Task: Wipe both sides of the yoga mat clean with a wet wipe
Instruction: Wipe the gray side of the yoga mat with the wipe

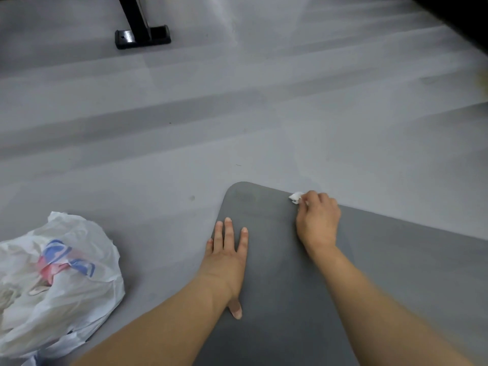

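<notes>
A dark grey yoga mat (396, 260) lies flat on the grey floor, its rounded corner pointing to the upper left. My left hand (227, 257) presses flat on the mat near its left edge, fingers straight and spread. My right hand (318, 220) is at the mat's far edge, fingers curled round a small crumpled white wet wipe (295, 198) that sticks out past the fingertips and touches the edge of the mat.
A crumpled white plastic bag (52, 281) with a red and blue print lies on the floor to the left of the mat. A black metal furniture foot (142, 37) stands at the far upper left. Grey plank floor (237, 114) stretches beyond the mat.
</notes>
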